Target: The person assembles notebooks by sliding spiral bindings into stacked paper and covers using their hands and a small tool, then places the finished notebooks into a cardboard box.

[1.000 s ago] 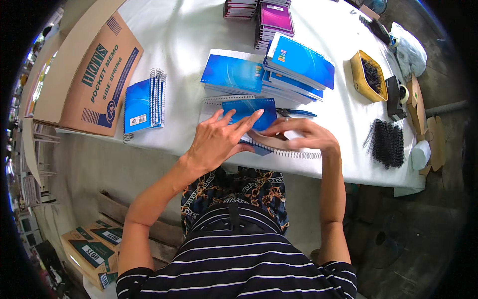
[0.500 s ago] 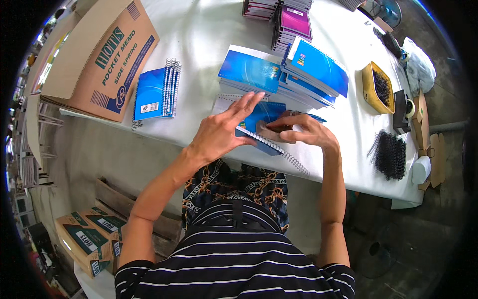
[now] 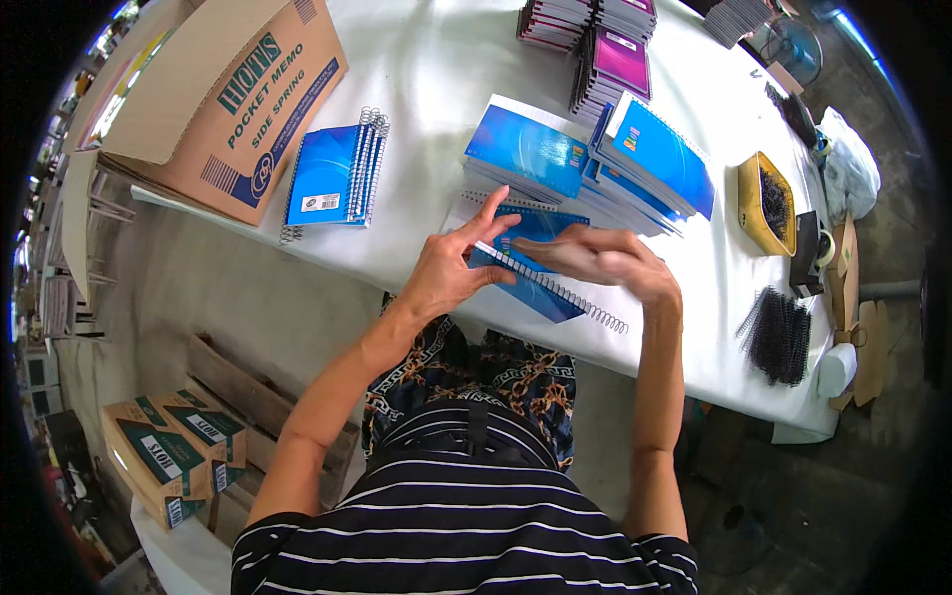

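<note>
Both hands (image 3: 451,273) (image 3: 605,263) on the blue spiral notebook (image 3: 531,273), table's near edge.

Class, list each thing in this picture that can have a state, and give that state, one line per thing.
left hand: fingers spread, resting on the blue notebook.
right hand: flat over the spiral wire.
blue notebook: closed, with the spiral wire sticking out past its lower edge.
cardboard box: lying on its side.
yellow tray: holds dark coils.
finished notebooks: closed, stacked.
</note>
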Action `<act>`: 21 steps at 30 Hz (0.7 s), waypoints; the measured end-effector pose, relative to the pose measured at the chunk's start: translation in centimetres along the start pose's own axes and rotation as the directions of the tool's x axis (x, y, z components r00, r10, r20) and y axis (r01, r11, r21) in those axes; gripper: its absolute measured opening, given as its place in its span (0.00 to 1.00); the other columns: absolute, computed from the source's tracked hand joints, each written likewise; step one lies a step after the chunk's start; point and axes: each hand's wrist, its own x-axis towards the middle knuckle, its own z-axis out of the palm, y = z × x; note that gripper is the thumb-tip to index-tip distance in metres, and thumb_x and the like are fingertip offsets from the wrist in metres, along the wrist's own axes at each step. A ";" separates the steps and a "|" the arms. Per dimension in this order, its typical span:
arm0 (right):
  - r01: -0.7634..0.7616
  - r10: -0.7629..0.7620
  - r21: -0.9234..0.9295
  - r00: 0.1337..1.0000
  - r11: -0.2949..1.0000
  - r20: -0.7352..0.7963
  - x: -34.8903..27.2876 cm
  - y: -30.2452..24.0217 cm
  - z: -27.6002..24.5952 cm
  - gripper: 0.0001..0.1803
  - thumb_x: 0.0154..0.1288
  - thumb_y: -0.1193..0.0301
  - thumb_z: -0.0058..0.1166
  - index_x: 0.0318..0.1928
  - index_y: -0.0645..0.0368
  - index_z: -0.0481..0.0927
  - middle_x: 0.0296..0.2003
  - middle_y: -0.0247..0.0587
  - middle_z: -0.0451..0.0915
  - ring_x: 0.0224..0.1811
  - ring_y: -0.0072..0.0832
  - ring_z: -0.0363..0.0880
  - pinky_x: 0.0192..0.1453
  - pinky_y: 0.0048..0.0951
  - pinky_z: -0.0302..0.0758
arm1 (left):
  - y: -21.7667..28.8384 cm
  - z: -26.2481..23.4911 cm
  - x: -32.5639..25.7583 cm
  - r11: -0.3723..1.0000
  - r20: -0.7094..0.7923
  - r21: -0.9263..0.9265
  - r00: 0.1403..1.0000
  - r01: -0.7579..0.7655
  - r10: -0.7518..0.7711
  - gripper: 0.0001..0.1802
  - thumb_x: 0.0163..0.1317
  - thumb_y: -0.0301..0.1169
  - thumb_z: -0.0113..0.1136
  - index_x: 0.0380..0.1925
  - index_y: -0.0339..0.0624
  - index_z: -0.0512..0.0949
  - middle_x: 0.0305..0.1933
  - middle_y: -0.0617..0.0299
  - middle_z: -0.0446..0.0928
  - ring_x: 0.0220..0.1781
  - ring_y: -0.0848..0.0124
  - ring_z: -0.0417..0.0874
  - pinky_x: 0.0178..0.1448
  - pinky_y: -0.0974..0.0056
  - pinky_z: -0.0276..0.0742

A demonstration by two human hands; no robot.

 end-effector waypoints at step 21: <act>-0.635 0.263 -0.342 0.664 0.693 -0.700 -13.6 -1.2 -5.7 0.28 0.57 0.56 0.63 0.56 0.57 0.82 0.51 0.47 0.79 0.53 0.35 0.77 0.59 0.36 0.69 | 0.2 -1.5 0.0 0.924 0.306 -0.379 0.949 0.050 0.074 0.33 0.62 0.38 0.66 0.66 0.39 0.70 0.69 0.56 0.70 0.72 0.63 0.68 0.73 0.59 0.63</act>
